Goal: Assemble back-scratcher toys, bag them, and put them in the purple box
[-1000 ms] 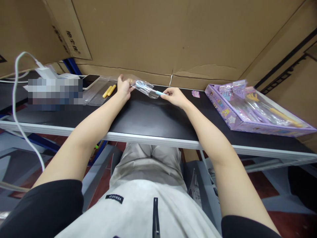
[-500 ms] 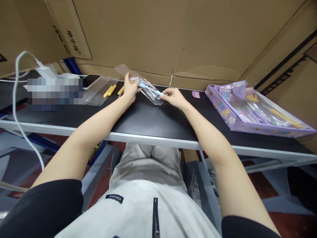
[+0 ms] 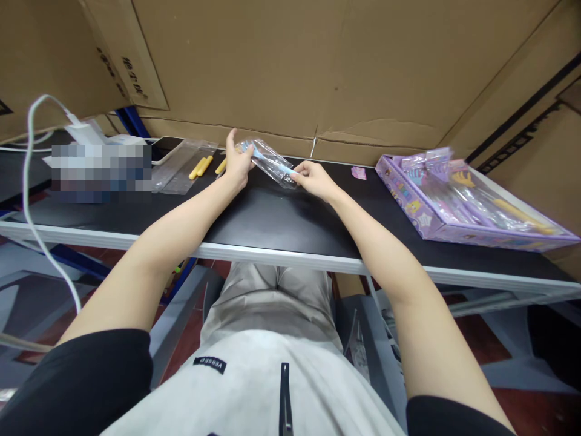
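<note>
Over the table, a slim light blue stick-like item (image 3: 282, 167) lies inside a crinkled clear plastic bag (image 3: 272, 156); its exact kind is hard to make out. My left hand (image 3: 238, 162) pinches the left end of the bagged item, with one finger raised. At the other end, the fingertips of my right hand (image 3: 314, 179) are closed on the item's tip and the bag. Just left of my left hand, a yellow rod (image 3: 221, 166) lies on the table, partly hidden by it. Two more short yellow rods (image 3: 201, 167) lie further left.
Flat clear bags (image 3: 175, 175) and a phone (image 3: 166, 149) lie at the left, near a blurred-out patch and a white cable (image 3: 28, 157). On the right sits a purple display box (image 3: 422, 221) of bagged items. A small pink packet (image 3: 358, 173) lies at the back, before a cardboard wall (image 3: 254, 60).
The bag's clear flap, which stuck out to the upper left beyond my left hand, no longer shows there. My left hand's finger is now raised. My right hand has barely moved.
</note>
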Demonstrator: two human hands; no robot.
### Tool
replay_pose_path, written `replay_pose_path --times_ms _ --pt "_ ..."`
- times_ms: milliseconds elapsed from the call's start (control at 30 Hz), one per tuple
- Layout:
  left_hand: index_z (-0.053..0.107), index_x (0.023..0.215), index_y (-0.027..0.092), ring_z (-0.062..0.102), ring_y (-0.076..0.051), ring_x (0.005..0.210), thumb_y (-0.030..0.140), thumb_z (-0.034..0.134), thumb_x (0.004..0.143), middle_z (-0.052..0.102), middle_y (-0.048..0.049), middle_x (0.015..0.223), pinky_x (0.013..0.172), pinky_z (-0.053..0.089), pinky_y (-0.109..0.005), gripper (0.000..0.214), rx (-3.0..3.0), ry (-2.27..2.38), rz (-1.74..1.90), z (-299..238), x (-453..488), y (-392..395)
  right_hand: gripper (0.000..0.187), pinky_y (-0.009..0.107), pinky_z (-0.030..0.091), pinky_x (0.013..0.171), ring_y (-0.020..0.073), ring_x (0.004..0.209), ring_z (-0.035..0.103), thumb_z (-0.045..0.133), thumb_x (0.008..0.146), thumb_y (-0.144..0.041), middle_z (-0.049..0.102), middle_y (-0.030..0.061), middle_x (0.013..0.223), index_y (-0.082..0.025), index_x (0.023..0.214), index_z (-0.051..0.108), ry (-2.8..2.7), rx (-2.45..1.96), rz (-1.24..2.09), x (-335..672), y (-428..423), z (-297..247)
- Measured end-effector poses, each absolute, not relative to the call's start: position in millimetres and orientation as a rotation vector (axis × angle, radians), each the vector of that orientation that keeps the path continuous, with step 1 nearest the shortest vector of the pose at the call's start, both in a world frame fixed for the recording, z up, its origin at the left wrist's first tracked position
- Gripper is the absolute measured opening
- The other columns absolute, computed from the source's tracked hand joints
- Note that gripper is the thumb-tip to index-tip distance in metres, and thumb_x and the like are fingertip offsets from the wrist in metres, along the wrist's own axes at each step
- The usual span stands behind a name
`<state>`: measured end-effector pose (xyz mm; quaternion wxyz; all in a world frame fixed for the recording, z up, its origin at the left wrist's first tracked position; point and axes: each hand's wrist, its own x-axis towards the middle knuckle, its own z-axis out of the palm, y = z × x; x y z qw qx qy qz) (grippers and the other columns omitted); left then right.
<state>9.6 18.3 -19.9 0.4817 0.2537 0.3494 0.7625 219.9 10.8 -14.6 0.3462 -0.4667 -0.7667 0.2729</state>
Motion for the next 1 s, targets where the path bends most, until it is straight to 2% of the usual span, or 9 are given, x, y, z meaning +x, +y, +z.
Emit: replay_pose_path --times_ms 167,300,400,467,633,700,867,1000 --pt "0.046 0.161 0.041 0.068 -0.024 0.137 0.017 0.069 0.102 0.072 -0.0062 0.132 0.115 0.053 -0.047 0.068 0.633 0.910 1.861 -11.5 11.2 8.6 0.017 0.025 0.048 0.070 0.0125 0.067 0.057 0.074 0.083 -0.013 0.069 0.0001 0.073 -0.019 0.085 0.058 -1.925 -1.194 0.859 214.4 -2.3 -9.2" --pt "0.042 0.164 0.043 0.070 -0.023 0.132 0.015 0.075 0.099 0.073 -0.0032 0.120 0.116 0.053 -0.044 0.078 0.626 0.957 1.899 -10.5 7.8 11.0 0.016 0.023 0.041 0.061 0.0094 0.059 0.050 0.071 0.085 -0.008 0.066 -0.0012 0.068 -0.018 0.084 0.059 -1.874 -1.209 0.960 208.2 -11.6 -7.5" --pt "0.035 0.168 0.041 0.072 -0.020 0.125 0.003 0.064 0.100 0.071 0.0002 0.102 0.116 0.053 -0.041 0.083 0.691 0.980 1.889 -10.9 7.1 12.4 0.015 0.022 0.037 0.058 0.0077 0.056 0.045 0.070 0.089 -0.007 0.065 -0.0020 0.067 -0.018 0.086 0.060 -1.816 -1.269 1.005 205.3 -16.0 -5.7" --pt "0.033 0.170 0.039 0.072 -0.020 0.124 -0.002 0.057 0.101 0.069 0.0010 0.097 0.117 0.052 -0.042 0.084 0.717 0.975 1.872 -10.6 8.6 11.2 0.015 0.021 0.037 0.058 0.0073 0.056 0.044 0.073 0.093 -0.012 0.064 -0.0026 0.066 -0.018 0.087 0.060 -1.780 -1.289 1.009 205.0 -16.8 -5.1" --pt "0.037 0.166 0.041 0.068 -0.023 0.135 0.006 0.062 0.101 0.073 -0.0022 0.112 0.116 0.052 -0.047 0.078 0.659 0.922 1.857 -8.7 14.7 3.7 0.038 0.021 0.038 0.057 0.0086 0.058 0.046 0.085 0.091 -0.047 0.060 -0.0021 0.064 -0.019 0.084 0.060 -1.756 -1.255 0.954 205.5 -13.3 -10.1" --pt "0.037 0.166 0.042 0.066 -0.022 0.136 0.007 0.067 0.100 0.074 -0.0027 0.115 0.117 0.050 -0.045 0.081 0.659 0.916 1.860 -8.5 16.4 1.5 0.043 0.022 0.038 0.056 0.0093 0.057 0.047 0.085 0.089 -0.054 0.059 -0.0021 0.062 -0.020 0.081 0.061 -1.757 -1.244 0.924 204.4 -11.7 -13.4" --pt "0.032 0.168 0.045 0.068 -0.022 0.134 0.011 0.076 0.096 0.073 -0.0022 0.120 0.117 0.051 -0.041 0.091 0.672 0.929 1.882 -6.9 16.5 0.5 0.035 0.022 0.038 0.059 0.0096 0.057 0.047 0.082 0.091 -0.040 0.054 -0.0038 0.057 -0.019 0.074 0.060 -1.689 -1.243 0.842 201.2 -9.0 -16.7" --pt "0.023 0.171 0.047 0.066 -0.019 0.136 0.009 0.072 0.099 0.067 -0.0030 0.143 0.119 0.048 -0.038 0.095 0.672 0.962 1.876 -0.5 10.4 -0.9 0.032 0.022 0.037 0.057 0.0092 0.055 0.045 0.082 0.089 -0.038 0.052 -0.0044 0.056 -0.019 0.072 0.061 -1.638 -1.230 0.857 203.9 -5.3 -14.6"
